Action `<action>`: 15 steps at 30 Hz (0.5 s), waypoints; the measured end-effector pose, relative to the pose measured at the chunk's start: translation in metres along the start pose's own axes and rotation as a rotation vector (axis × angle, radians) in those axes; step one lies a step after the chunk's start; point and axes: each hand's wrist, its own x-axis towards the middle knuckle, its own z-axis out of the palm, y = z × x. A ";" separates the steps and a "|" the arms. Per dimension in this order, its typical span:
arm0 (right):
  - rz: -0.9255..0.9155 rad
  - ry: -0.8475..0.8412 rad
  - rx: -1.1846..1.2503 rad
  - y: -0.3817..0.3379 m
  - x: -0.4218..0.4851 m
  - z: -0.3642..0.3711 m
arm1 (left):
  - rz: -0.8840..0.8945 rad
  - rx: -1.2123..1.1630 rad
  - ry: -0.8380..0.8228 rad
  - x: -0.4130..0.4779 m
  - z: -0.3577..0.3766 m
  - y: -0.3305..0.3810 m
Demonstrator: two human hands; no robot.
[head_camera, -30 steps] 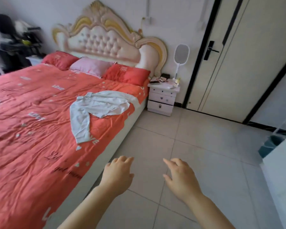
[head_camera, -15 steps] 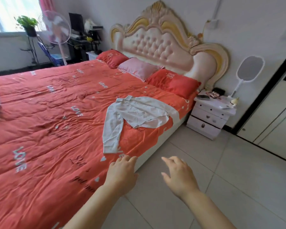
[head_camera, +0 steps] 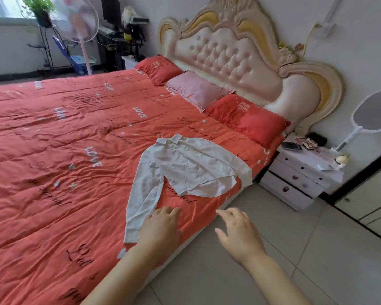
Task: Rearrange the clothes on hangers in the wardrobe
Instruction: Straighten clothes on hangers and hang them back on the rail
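Since a moment ago the view has swung toward the bed and both hands have come closer to the white shirt (head_camera: 189, 166), which now lies just ahead of them. The left hand (head_camera: 161, 227) reaches out at 11 o'clock with fingers loosely straight and slightly apart, holding nothing. It is over the bed's near edge, right beside the cuff of the shirt's long sleeve, but the view does not show whether it touches the cloth. The right hand (head_camera: 240, 234) hangs at 1 o'clock over the tiled floor (head_camera: 273, 271), fingers relaxed and spread, empty.

The shirt lies flat on the red quilt (head_camera: 64, 172) at 12 o'clock, collar away from the person, one sleeve trailing toward the left hand. What may be a thin hanger hook (head_camera: 160, 134) shows at the collar. Two red pillows and a pink one lean against the tufted headboard (head_camera: 235, 53) at 1 o'clock. A white nightstand (head_camera: 299, 179) stands at 2 o'clock with small items on top. A standing fan (head_camera: 79, 18) and a potted plant (head_camera: 39, 7) are at 10 o'clock, by the window.
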 end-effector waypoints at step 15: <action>-0.229 -0.159 0.028 0.132 0.248 -0.015 | -0.281 -0.013 0.030 0.209 0.011 0.062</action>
